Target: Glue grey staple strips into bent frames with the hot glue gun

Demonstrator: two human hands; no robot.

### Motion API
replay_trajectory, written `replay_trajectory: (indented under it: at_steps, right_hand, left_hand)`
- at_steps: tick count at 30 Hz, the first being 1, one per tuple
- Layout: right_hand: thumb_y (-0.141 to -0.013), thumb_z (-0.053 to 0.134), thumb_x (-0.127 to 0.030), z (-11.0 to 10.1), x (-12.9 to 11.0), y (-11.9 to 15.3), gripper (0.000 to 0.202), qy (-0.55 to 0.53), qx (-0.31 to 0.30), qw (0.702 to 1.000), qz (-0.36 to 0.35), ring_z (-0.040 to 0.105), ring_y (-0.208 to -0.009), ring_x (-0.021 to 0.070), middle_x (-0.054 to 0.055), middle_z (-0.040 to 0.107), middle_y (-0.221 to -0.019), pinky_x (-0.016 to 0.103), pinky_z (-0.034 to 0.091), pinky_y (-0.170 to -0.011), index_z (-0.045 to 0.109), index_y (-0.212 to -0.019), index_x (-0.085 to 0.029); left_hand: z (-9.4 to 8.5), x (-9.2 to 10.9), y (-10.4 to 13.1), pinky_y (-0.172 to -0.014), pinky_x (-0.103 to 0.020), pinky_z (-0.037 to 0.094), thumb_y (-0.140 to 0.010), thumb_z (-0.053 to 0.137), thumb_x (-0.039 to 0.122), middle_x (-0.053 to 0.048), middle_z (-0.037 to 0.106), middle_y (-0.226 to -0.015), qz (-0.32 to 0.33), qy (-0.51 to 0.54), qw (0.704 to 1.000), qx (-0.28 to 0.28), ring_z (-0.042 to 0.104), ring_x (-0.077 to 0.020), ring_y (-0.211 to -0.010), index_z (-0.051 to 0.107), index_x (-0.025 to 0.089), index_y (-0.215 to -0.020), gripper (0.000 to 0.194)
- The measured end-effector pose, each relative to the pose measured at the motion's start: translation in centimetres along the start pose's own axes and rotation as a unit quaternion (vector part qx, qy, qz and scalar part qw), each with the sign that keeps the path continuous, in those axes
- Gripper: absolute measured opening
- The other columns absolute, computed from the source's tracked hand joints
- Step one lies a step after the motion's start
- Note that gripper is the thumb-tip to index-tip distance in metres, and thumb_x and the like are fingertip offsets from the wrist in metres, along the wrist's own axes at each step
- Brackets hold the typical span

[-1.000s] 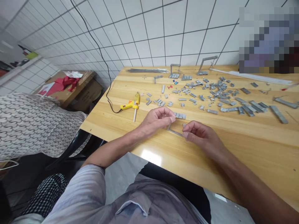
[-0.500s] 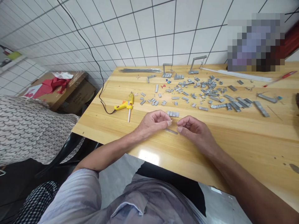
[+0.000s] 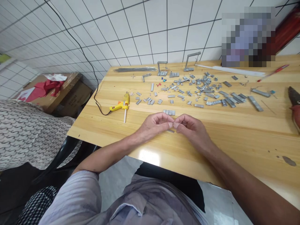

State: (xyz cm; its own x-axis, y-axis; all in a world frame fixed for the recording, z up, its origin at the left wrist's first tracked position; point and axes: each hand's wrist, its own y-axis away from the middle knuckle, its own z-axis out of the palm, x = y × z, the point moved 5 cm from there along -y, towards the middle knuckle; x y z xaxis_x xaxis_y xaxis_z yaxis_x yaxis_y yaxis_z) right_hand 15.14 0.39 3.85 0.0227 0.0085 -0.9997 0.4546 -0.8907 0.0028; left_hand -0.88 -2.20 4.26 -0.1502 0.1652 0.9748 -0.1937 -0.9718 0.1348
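Observation:
My left hand [image 3: 156, 123] is pinched shut above the table, thumb against fingers. Opposite it, my right hand [image 3: 191, 125] is also pinched, and the fingertips of both hands meet. Whatever is between them is too small and hidden to make out. Below the fingertips a thin grey strip [image 3: 171, 131] lies on the wood, partly covered by my hands. Just beyond them sits a short row of grey metal blocks [image 3: 169, 112]. A yellow hot glue gun [image 3: 120, 105] lies left of my hands, a pale glue stick [image 3: 125, 116] beside its nozzle end or body.
Many small grey pieces [image 3: 203, 82] are scattered over the wooden table [image 3: 140, 140]. Behind them stand two bracket-shaped grey frames [image 3: 192, 54] and a bundle of thin rods [image 3: 134, 69]. A black cord [image 3: 77, 43] runs up the tiled wall. A red pen [image 3: 273, 73] lies far right.
My right hand has moved left, and its fingertips now meet those of my left hand. A small pale bit seen at my left fingertips is now hidden. The view has shifted slightly.

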Motion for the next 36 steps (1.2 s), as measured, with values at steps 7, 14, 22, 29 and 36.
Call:
replay_trajectory:
  at_steps: [7, 14, 22, 29, 36]
  right_hand:
    - [-0.086, 0.072, -0.044, -0.2, 0.3, -0.1, 0.026, 0.007, 0.001, 1.000, 0.015, 0.052, -0.065, 0.0133, -0.001, 0.061, -0.066, 0.028, 0.042, -0.064, 0.064, -0.075, -0.021]
    - [-0.085, 0.071, -0.045, -0.1, 0.1, 0.1, 0.027, 0.028, 0.010, 1.000, 0.001, 0.048, -0.062, 0.0125, -0.002, 0.058, -0.066, 0.028, 0.038, -0.061, 0.063, -0.074, -0.021]
    - [-0.087, 0.071, -0.048, -0.1, -0.1, 0.2, 0.030, 0.033, 0.004, 0.999, -0.020, 0.047, -0.063, 0.0128, -0.002, 0.057, -0.067, 0.028, 0.037, -0.060, 0.063, -0.076, -0.021]
    - [-0.090, 0.070, -0.053, 0.1, 0.0, 0.2, 0.036, 0.063, -0.044, 0.996, -0.033, 0.043, -0.061, 0.0118, -0.003, 0.054, -0.065, 0.028, 0.035, -0.058, 0.062, -0.074, -0.021]
    - [-0.090, 0.076, -0.047, 0.1, -1.3, 0.5, 0.024, 0.039, -0.001, 0.993, -0.111, 0.060, -0.070, 0.0159, 0.001, 0.067, -0.080, 0.032, 0.050, -0.065, 0.066, -0.094, -0.025]
  left_hand:
    - [-0.5, -0.6, -0.1, -0.052, -0.022, 0.030, -0.082, 0.086, 0.049, 0.003, 0.060, -0.064, -0.003, -0.027, 1.000, -0.005, 0.041, -0.0053, -0.050, 0.078, 0.017, -0.096, 0.036]
    - [-0.4, -1.4, -0.3, -0.051, -0.022, 0.028, -0.081, 0.087, 0.050, 0.001, 0.064, -0.069, -0.010, 0.000, 1.000, -0.020, 0.039, -0.0039, -0.050, 0.075, 0.015, -0.094, 0.039]
    - [0.1, -0.8, -0.2, -0.051, -0.023, 0.027, -0.080, 0.087, 0.047, 0.005, 0.058, -0.062, -0.008, 0.016, 0.999, -0.046, 0.036, -0.0043, -0.049, 0.072, 0.015, -0.091, 0.038]
    - [0.0, -1.1, -0.1, -0.051, -0.021, 0.024, -0.082, 0.085, 0.048, 0.007, 0.049, -0.058, -0.060, 0.029, 0.993, -0.094, 0.035, -0.0037, -0.048, 0.067, 0.015, -0.090, 0.038]
    - [0.1, -2.0, -0.5, -0.046, -0.020, 0.023, -0.071, 0.094, 0.046, 0.007, 0.052, -0.060, -0.098, 0.101, 0.984, -0.108, 0.035, -0.0018, -0.044, 0.065, 0.014, -0.083, 0.045]
